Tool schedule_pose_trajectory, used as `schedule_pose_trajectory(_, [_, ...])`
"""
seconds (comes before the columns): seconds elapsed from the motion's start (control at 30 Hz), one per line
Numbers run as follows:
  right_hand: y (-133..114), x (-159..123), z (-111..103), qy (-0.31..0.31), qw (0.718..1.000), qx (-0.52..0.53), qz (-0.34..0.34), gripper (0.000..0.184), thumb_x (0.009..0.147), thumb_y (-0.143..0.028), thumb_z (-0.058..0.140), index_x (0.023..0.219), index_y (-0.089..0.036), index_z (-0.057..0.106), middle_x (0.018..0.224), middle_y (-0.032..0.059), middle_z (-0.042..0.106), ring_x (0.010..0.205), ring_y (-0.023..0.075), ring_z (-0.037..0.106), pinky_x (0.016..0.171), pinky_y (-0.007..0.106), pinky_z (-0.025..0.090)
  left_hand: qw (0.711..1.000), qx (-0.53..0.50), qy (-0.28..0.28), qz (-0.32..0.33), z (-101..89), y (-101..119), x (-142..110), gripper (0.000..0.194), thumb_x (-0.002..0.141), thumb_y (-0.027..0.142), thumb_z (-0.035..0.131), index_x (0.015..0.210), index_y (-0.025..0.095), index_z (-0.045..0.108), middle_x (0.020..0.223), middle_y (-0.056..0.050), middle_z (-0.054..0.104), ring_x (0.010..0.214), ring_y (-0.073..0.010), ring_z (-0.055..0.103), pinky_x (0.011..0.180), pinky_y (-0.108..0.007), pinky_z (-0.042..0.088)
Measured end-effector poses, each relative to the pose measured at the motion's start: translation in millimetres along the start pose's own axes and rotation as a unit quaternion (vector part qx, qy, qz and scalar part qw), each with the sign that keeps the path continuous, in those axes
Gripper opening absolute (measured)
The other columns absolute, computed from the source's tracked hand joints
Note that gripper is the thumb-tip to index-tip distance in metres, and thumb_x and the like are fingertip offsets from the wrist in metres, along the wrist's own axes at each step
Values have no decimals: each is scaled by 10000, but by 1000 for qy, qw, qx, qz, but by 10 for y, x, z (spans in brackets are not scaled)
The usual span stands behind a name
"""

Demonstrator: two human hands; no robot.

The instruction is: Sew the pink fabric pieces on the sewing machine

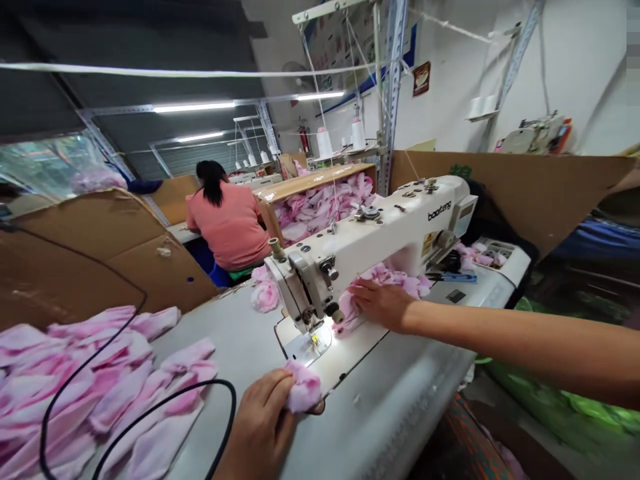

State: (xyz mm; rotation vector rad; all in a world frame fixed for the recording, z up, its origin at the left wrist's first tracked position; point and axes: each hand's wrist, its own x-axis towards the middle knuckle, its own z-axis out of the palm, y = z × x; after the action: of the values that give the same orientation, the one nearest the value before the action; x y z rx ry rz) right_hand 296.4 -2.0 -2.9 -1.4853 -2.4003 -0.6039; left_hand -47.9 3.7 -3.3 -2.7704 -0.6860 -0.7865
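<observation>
The small pink-and-white cloth bundle (303,388) is sitting on the near side of the sewing machine's presser foot (315,339), close to it but not under it. It is looking round and puffy, so you are not showing a clear long side. Your left hand (267,403) is the nearer one: it is closing its fingers on the bundle's left edge, so the bundle is lying just past your fingertips, between them and the foot's near right side.

Your right hand (385,307) is reaching in from the right and touching the bunched pink cloth (395,279) under the arm of the white sewing machine (380,243). Its fingers are lying close together over that cloth, but the thumb is hiding, so you cannot tell if they are pinching it. That cloth is stretching longways with the machine's arm, away from the foot and off to the right.

Farther out on the surface (225,333), a loose pink-and-white cloth pile (110,387) is spreading to your left, and a black cord (215,382) is looping over it. Blue-handled snips (453,277) are lying past your right hand.
</observation>
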Motion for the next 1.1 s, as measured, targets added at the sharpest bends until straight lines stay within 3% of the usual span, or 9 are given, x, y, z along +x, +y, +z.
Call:
schedule_pose_trajectory(0.1, [52, -176, -24, -30, 999, -3, -27, 261, 963, -92, 455, 1124, -91, 661, 1386, 131, 500, 1299, 294, 428, 875, 346, 569, 1000, -17, -5, -9, 22, -2, -35, 247, 931, 246, 494, 1161, 193, 566, 1140, -99, 639, 1022, -234, 628, 849, -360, 543])
schedule_pose_trajectory(0.33, [-62, -295, -196, -46, 998, 7, -44, 364, 930, -84, 457, 1253, -125, 619, 1280, 126, 588, 1163, 268, 554, 879, 381, 567, 997, -68, -11, -29, 11, 47, -54, 254, 913, 146, 545, 1164, 185, 551, 1183, -94, 606, 1097, -217, 577, 947, -366, 475])
schedule_pose_trajectory(0.47, [-181, -265, -244, -16, 999, 25, -32, 310, 948, -130, 463, 1217, -127, 615, 1207, 119, 626, 1007, 256, 633, 683, 309, 578, 995, -95, -6, -42, 9, 107, -85, 277, 890, 119, 571, 1155, 190, 537, 1168, -89, 616, 1110, -217, 571, 945, -370, 454])
schedule_pose_trajectory(0.53, [-278, -264, -257, 22, 998, 44, -46, 272, 960, -153, 441, 1161, -141, 623, 1176, 114, 637, 925, 234, 655, 588, 265, 542, 991, -113, -12, -71, 11, 123, -89, 309, 859, 139, 607, 1155, 193, 535, 1170, -93, 620, 1107, -232, 574, 943, -391, 446])
schedule_pose_trajectory(0.63, [-525, -247, -296, 53, 986, 108, -116, 246, 977, -183, 436, 1148, -161, 610, 1158, 110, 641, 940, 231, 653, 647, 283, 545, 976, -176, -37, -125, 15, 124, -77, 313, 829, 155, 610, 1136, 184, 559, 1154, -95, 632, 1090, -242, 575, 939, -407, 426])
schedule_pose_trajectory(0.83, [-1065, -18, -388, -66, 974, 193, -95, 418, 900, -264, 585, 1299, -173, 503, 1237, 116, 586, 908, 246, 646, 607, 313, 534, 948, -264, -67, -167, -44, 165, 8, 142, 864, 184, 495, 924, 171, 624, 1061, -86, 649, 1020, -211, 574, 939, -377, 403])
schedule_pose_trajectory(0.9, [-1138, 72, -376, -95, 968, 216, -89, 421, 904, -269, 584, 1307, -192, 493, 1253, 107, 564, 921, 242, 637, 585, 294, 513, 934, -293, -68, -194, -104, 215, 52, 147, 869, 208, 486, 915, 164, 618, 1014, -81, 641, 966, -196, 565, 905, -347, 409])
schedule_pose_trajectory(1.0, [-1155, 144, -330, -103, 945, 293, -100, 255, 938, -219, 496, 1178, -176, 568, 1213, 101, 564, 936, 219, 615, 627, 280, 490, 898, -348, -74, -258, -207, 293, 112, 176, 897, 266, 489, 821, 149, 595, 839, -47, 592, 798, -156, 520, 753, -272, 401])
schedule_pose_trajectory(1.1, [-1124, 145, -300, -76, 887, 452, -61, 207, 955, -264, 442, 960, -155, 618, 1029, 86, 602, 887, 188, 584, 738, 295, 469, 836, -435, -94, -322, -276, 343, 140, 353, 923, 415, 511, 697, 143, 518, 651, 11, 451, 607, -101, 399, 569, -215, 310])
